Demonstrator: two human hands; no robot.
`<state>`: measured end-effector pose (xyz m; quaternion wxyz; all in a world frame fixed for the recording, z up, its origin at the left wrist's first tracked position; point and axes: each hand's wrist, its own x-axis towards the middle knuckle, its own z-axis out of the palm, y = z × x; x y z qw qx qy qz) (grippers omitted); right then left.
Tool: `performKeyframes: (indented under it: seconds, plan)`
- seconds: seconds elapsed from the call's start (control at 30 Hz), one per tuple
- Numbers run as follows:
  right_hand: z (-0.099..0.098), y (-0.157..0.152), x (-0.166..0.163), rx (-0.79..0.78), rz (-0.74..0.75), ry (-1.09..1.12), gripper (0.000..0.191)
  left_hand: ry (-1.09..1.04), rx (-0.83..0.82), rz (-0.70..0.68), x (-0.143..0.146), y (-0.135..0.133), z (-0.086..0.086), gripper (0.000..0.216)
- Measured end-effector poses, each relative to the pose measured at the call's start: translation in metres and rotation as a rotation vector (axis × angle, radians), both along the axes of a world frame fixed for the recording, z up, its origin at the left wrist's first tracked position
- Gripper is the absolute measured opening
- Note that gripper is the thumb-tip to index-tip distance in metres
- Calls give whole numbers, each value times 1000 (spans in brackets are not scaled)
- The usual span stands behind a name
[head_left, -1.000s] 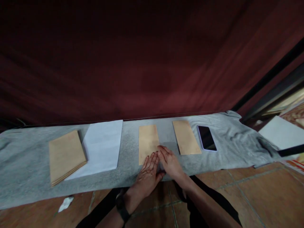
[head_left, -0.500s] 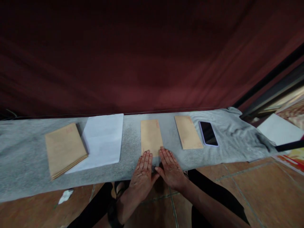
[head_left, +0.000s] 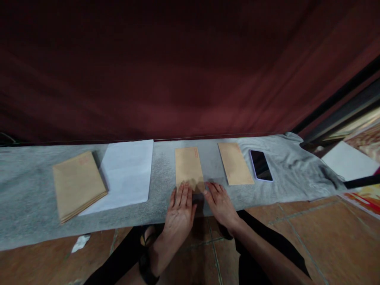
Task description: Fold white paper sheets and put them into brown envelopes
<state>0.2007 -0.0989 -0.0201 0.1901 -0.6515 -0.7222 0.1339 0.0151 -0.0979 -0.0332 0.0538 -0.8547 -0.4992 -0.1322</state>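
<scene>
The middle envelope (head_left: 188,166) lies on the tabletop (head_left: 162,178), its near edge under the left hand (head_left: 179,209), grip flat and open. The right hand (head_left: 221,204), grip also open, is at its near right corner. Rightward lie a second envelope (head_left: 236,165) and phone (head_left: 261,165); leftward, paper (head_left: 127,170) partly under an envelope stack (head_left: 78,184).

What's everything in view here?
Loose envelopes: two, tan, centre and right
Envelope stack: one, tan, left
Paper: count unclear, white, partly under stack
Smartphone: one, black-purple, right
Cloth: one, grey, beneath these
Fabric: one, dark red, behind
Scrap: one, white, floor left
Tiles: several, brown, floor
Panel: one, white, right
Bars: two, black, right
Printed sheet: one, multicoloured, right
Wristband: one, black, left wrist
Trousers: one pair, black, below
Left hand: one, bare, on centre envelope
Right hand: one, bare, at envelope's corner
</scene>
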Motion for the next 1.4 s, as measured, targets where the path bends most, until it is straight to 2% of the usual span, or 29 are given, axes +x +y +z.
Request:
performKeyframes:
  seconds: [0.2, 0.4, 0.67, 0.83, 0.9, 0.97, 1.03, 1.13, 1.2, 1.27, 1.33, 1.4]
  plan:
    - [1, 29, 0, -157, -164, 126, 29, 79, -58, -5, 19, 19, 2, 47]
    - [-1, 46, 9, -335, -115, 485, 28, 161, -111, -24, 31, 32, 10, 44]
    - [-17, 52, 10, -388, -158, 737, 22, 163, -135, -47, 38, 38, 21, 39]
    - [-11, 53, 12, -492, -209, 1052, 34, 86, -137, -32, 39, 39, 30, 29]
    - [-4, 53, 13, -494, -192, 1155, 40, -37, -91, -44, 35, 44, 39, 20]
    - [4, 54, 14, -467, -185, 1220, 45, -268, -24, -21, 27, 52, 51, 17]
    - [10, 54, 13, -451, -198, 1245, 50, -611, -3, 80, 18, 63, 64, 19]
    - [15, 53, 6, -454, -186, 1270, 57, -1218, -114, 290, 5, 81, 78, 17]
    - [16, 51, 0, -467, -160, 1308, 59, -1599, -243, 394, 0, 89, 78, 18]
    - [16, 51, -5, -476, -149, 1367, 61, -1881, -395, 466, 0, 90, 72, 26]
    - [14, 51, -6, -478, -160, 1417, 61, -2017, -540, 522, 3, 86, 62, 34]
    - [12, 53, -4, -471, -170, 1414, 61, -2029, -657, 546, 8, 77, 51, 37]
